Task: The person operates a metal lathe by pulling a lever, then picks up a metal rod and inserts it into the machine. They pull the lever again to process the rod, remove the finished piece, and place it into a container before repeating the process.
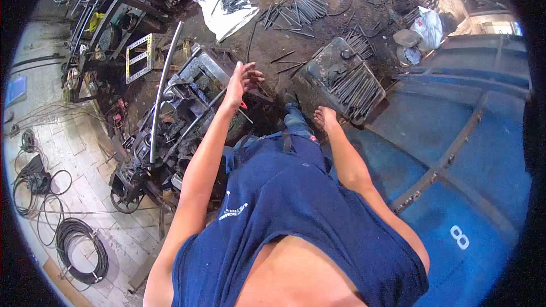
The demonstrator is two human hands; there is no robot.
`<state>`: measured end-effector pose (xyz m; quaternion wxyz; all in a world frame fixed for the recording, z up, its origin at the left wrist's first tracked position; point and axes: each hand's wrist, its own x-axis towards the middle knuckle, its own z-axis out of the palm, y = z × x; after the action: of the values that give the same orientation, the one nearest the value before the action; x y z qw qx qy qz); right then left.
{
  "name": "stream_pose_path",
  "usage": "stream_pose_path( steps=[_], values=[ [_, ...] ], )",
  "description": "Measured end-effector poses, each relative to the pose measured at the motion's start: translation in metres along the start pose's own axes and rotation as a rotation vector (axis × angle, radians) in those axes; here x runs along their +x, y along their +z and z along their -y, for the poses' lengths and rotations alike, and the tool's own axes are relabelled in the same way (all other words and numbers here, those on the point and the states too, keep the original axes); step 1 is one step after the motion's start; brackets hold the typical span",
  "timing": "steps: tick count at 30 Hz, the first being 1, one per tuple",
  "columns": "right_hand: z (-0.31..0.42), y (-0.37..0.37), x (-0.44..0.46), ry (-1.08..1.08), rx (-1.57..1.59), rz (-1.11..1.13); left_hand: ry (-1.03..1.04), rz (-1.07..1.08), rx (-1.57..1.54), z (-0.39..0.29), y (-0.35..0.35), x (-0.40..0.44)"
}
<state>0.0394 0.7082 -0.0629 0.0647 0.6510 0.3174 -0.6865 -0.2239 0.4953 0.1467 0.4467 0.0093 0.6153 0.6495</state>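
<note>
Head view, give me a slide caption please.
Left hand near a metal machine, right hand near a container of rods.

On your left, a coil of black cable [102,257] lies on pale tiles [126,234]. Ahead of you, a white sack [227,23] is spread out, with a plastic bag [430,27] farther right. At your right is a blue panel [490,162] marked 8.

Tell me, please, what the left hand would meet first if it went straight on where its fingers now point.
Along that line, the left hand would probably come first to the loose dark rods on the floor; depth is unclear, so it may well pass above them.
</note>
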Motion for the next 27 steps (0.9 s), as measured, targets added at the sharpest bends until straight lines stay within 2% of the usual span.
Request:
stream_pose_path(
  steps=[3, 5, 7, 9, 12, 16, 22, 25, 27],
  values=[
    [-0.002, 0.002, -0.017, -0.039, 0.007, -0.005, 0.02, 0.046, -0.01, 0.008, 0.004, -0.002],
    [-0.005, 0.006, -0.021, -0.183, 0.044, 0.108, 0.032, 0.08, -0.022, 0.016, 0.006, -0.005],
    [-0.006, 0.017, -0.039, -0.213, 0.069, 0.099, 0.024, 0.088, 0.004, 0.031, 0.001, -0.013],
    [-0.012, 0.027, -0.064, -0.374, 0.089, 0.151, 0.012, 0.104, 0.008, 0.038, -0.002, -0.03],
    [-0.033, 0.039, -0.106, -0.457, 0.191, 0.193, -0.014, 0.141, -0.019, 0.067, -0.009, -0.045],
    [-0.059, 0.045, -0.148, -0.497, 0.298, 0.138, -0.048, 0.217, 0.028, 0.093, 0.004, -0.061],
    [-0.043, 0.02, -0.168, -0.583, 0.398, 0.052, -0.102, 0.318, 0.078, 0.101, 0.057, -0.042],
    [-0.021, -0.005, -0.151, -0.61, 0.45, 0.008, -0.066, 0.375, 0.2, 0.095, 0.103, -0.015],
    [-0.008, -0.026, -0.133, -0.603, 0.483, -0.023, -0.146, 0.352, 0.239, 0.097, 0.139, 0.006]
  ],
)
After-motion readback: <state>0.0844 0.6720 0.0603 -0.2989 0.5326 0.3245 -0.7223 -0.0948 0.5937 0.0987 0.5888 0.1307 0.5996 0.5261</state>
